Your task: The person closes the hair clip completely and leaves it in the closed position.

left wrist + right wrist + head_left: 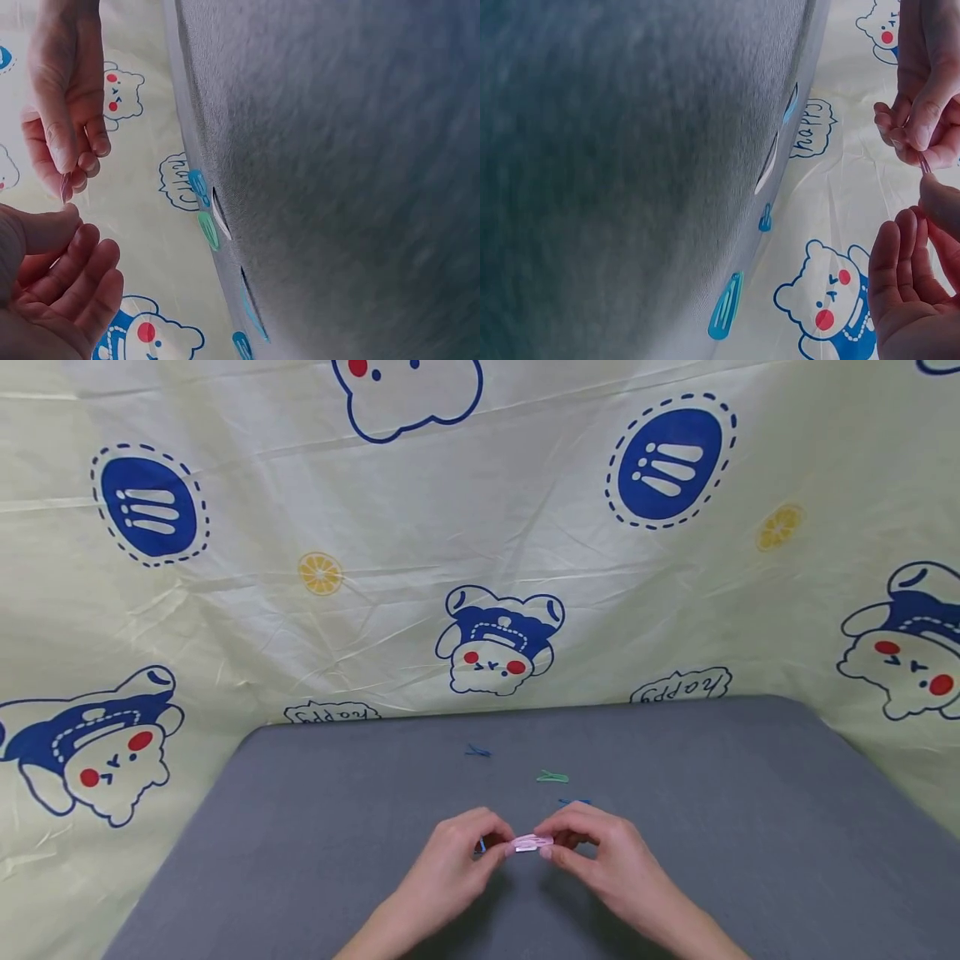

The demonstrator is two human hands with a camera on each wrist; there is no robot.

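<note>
Between the hands a pink snap hair clip [532, 842] is held up over the table. My left hand [459, 857] pinches its left end with thumb and forefinger, and my right hand [604, 850] pinches the right end the same way. In the left wrist view the clip [65, 187] shows edge-on as a thin strip between the fingertips. Beyond the hands lie a green hair clip [552, 776] and a blue one [574, 802]. Another blue clip [480, 845] shows partly behind my left fingers. A white clip [220, 215] lies on the table below.
Farther back on the grey cloth-covered table [337, 810] is one more blue hair clip [477, 750]. A pale curtain [390, 527] printed with cartoon bears hangs behind the table's far edge and along its sides.
</note>
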